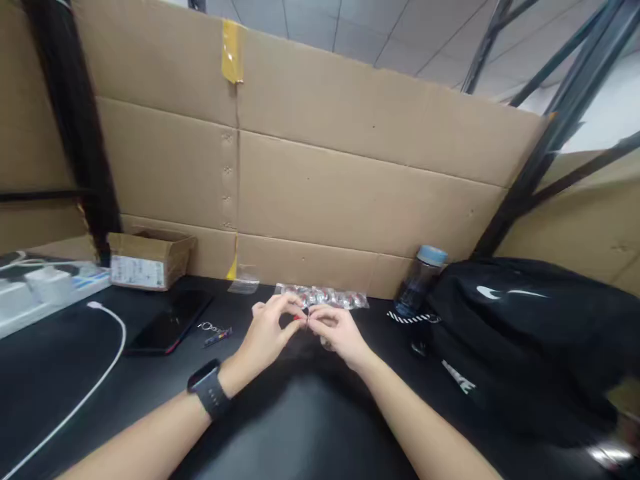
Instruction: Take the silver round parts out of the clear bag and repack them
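My left hand (273,327), with a dark watch (207,387) on its wrist, pinches a small red piece (299,318) between thumb and forefinger. The piece is too small and blurred to name. My right hand (340,331) meets it fingertip to fingertip, its fingers pressed together; what they hold is hidden. A small roundish metallic thing (326,343) shows under the right palm, its kind unclear. Just behind the hands lies a strip of clear plastic packets (330,297) with small red and silver items inside. A keychain (217,335) with a metal ring lies left of my left hand.
A dark tablet or phone (173,323), an open cardboard box (150,260), a white power strip (55,300) and a white cable (113,363) are at left. A blue-capped bottle (419,280) and a black bag (525,347) stand right. A cardboard wall (360,193) closes off the back.
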The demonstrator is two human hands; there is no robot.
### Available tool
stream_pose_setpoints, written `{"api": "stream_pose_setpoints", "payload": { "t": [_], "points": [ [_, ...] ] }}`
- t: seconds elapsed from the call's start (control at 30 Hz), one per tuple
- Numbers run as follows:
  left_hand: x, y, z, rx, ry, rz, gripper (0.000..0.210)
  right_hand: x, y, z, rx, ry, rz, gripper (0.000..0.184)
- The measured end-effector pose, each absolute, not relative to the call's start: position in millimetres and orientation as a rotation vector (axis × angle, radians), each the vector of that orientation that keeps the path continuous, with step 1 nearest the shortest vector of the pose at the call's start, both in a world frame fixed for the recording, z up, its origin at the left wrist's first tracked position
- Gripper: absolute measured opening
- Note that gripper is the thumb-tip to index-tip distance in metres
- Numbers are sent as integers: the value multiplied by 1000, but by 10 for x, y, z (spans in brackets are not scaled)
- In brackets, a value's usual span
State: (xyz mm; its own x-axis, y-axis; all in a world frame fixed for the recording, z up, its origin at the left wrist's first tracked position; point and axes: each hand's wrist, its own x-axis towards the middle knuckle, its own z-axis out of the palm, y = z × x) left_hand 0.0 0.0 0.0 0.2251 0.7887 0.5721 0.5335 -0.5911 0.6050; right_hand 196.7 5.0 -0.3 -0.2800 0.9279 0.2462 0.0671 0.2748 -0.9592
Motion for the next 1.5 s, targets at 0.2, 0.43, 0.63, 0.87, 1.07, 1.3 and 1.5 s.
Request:
{"api": "stream_pose_setpoints", "payload": {
  "t": [0.2,0.43,0.63,0.87,1.07,1.3,1.5],
  "points": [
    [-6,40,-25,2213,1234,1285,24,1983,49,26,-969,-1706,1070,30],
    [-28,79,-39,2225,1054,1260,28,2013,75,17,-985,-1671,1059,33],
    [-77,140,-67,2258,1029,1217,51,2048,81,53,-962,-1707,1015,34],
    [-81,127,-61,2353,1096,1184,57,2055,94,48,-950,-1737,1007,34],
    [-73,86,-68,2502,1109,1153,56,2058,99,31,-970,-1745,1028,34],
    [-76,104,-100,2484,1104,1123,61,2060,115,2,-980,-1773,1001,31],
    [-75,121,-157,2496,1097,1081,62,2096,150,-30,-1020,-1813,918,25]
  ]
}}
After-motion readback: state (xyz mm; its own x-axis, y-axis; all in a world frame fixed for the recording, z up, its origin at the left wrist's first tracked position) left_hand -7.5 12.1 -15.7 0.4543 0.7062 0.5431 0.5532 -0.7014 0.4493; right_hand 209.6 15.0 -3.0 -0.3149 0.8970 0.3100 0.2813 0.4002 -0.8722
